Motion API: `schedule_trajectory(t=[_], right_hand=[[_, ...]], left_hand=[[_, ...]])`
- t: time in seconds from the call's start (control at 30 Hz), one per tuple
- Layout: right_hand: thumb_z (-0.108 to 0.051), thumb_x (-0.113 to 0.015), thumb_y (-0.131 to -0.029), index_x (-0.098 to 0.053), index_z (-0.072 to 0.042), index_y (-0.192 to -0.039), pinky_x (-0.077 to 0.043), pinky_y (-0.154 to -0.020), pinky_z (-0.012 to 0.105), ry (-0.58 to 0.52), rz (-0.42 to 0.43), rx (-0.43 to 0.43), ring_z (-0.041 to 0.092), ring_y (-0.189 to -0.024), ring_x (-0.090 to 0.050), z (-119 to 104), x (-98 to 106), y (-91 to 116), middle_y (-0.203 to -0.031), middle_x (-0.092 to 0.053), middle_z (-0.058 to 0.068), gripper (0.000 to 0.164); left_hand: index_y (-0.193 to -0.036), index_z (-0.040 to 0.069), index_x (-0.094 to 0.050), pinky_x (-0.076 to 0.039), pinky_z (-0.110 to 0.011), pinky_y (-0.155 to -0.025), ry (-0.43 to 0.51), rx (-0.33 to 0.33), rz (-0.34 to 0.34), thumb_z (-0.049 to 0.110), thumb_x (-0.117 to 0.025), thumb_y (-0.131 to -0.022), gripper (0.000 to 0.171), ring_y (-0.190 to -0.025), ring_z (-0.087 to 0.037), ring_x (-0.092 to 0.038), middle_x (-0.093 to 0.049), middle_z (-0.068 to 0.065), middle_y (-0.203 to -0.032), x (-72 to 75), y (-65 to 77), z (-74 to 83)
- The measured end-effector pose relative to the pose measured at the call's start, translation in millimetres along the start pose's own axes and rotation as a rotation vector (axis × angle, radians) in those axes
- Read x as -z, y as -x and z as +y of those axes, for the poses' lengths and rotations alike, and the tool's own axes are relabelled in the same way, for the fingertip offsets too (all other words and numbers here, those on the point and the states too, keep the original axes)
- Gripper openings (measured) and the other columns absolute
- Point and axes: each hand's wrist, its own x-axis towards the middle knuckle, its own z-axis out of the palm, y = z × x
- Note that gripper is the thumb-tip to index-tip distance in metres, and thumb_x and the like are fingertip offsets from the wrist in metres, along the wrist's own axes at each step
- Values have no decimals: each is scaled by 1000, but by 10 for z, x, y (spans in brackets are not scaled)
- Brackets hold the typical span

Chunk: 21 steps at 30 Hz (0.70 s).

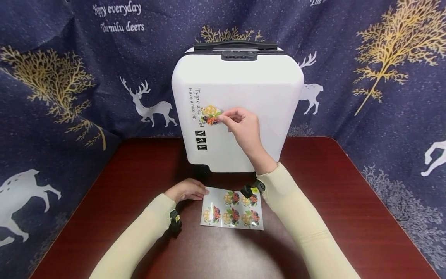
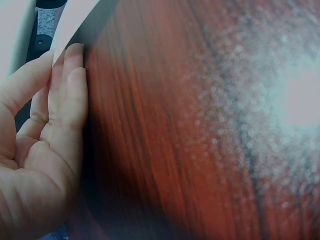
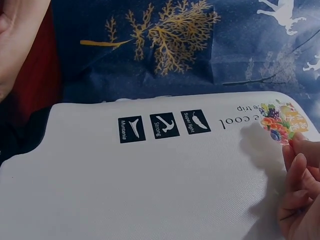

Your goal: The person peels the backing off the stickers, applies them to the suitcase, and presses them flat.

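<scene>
A white suitcase (image 1: 265, 97) stands upright on the table, with black printed lettering and small black labels on its front. My right hand (image 1: 245, 130) pinches a round fruit-print sticker (image 1: 210, 115) by its edge between thumb and fingertips. In the right wrist view the sticker (image 3: 282, 122) overlaps the suitcase lettering, and the hand (image 3: 302, 195) casts a shadow on the white surface. Below, my left hand (image 1: 188, 190) grips the upper left corner of a sticker sheet (image 1: 214, 197) bearing several fruit stickers. The left wrist view shows the sheet (image 2: 75, 20) between thumb and fingers.
The dark red table (image 1: 313, 186) runs beneath everything. Behind the suitcase hangs a blue cloth (image 1: 139, 58) with white deer and golden trees. A black handle (image 1: 237, 45) and a combination lock (image 1: 239, 55) sit at the suitcase top.
</scene>
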Motion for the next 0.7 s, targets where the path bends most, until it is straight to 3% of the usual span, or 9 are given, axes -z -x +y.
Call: schedule_trajectory(t=[0.4, 0.7], right_hand=[[-12, -78, -91, -75, 3, -95, -43, -57, 18, 19, 21, 21, 3, -56, -51, -57, -63, -26, -93, -77, 22, 17], [-14, -78, -90, -76, 4, -93, -42, -55, 18, 35, 28, 44, 2, -54, -50, -79, -86, -38, -92, -78, 21, 18]], left_hand=[[-98, -4, -65, -61, -26, -81, 22, -6, -2, 5, -70, -92, 12, -79, -12, -65, -64, -2, -86, 0, 5, 0], [-104, -6, -65, -61, -27, -84, 11, 6, -2, 6, -69, -93, 17, -82, -12, -65, -65, -2, -89, -4, 14, 11]])
